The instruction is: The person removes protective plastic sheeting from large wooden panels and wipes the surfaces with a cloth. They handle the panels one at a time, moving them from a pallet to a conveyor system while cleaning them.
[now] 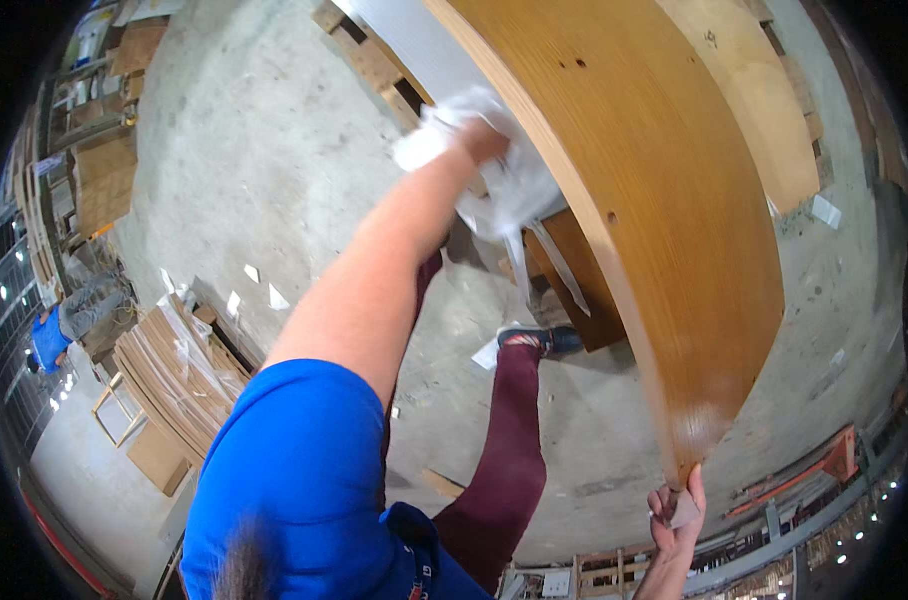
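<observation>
Panel [654,230]: a long wooden board with a smooth brown face and a few small drilled holes, standing on edge over the concrete floor [264,150], and resting near a pallet [374,60] at the far end. We judge it stiff and fairly heavy, with a slick finish that offers little purchase on the flat; edges and corners look like the safe places to hold.

Left hand [479,140] is clenched around a white rag [504,180], pressed against the panel's edge; the rag is soft and bunched, with strips hanging loose below.

Right hand [677,515] grasps the near corner of the panel, fingers wrapped over it.

Also noted: a stack of cardboard sheets [179,375] at left on the floor, and paper scraps [274,297] scattered nearby.
</observation>
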Demonstrator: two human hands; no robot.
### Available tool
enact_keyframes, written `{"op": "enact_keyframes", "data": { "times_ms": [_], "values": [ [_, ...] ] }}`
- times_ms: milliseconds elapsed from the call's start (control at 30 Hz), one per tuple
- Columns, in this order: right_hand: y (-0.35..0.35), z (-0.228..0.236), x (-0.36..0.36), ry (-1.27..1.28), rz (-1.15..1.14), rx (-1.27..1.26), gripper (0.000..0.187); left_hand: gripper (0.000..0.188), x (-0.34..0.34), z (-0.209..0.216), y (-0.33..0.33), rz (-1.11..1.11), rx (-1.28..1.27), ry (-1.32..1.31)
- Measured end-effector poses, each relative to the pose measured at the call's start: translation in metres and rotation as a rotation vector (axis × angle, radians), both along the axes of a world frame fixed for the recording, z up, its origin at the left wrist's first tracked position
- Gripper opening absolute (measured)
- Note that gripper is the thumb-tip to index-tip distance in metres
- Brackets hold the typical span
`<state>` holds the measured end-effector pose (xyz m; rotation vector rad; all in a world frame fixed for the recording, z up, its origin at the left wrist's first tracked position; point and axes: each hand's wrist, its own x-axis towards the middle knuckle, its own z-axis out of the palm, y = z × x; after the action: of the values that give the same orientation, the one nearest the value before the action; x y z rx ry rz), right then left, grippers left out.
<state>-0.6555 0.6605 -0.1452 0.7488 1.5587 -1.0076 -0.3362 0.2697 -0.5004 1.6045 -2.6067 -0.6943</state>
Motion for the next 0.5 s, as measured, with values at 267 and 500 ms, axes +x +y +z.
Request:
{"op": "enact_keyframes", "data": {
  "times_ms": [267, 500],
  "values": [
    [-0.011, 0.005, 0.004, -0.018, -0.003, 0.006, 0.022, 0.035, 0.198, 0.094, -0.002, 0.226, 0.188, -0.574],
    [-0.029, -0.002, 0.029, -0.051, -0.012, -0.009, 0.022, 0.036, 0.037, 0.057, 0.128, 0.105, 0.421, -0.232]
  ]
}}
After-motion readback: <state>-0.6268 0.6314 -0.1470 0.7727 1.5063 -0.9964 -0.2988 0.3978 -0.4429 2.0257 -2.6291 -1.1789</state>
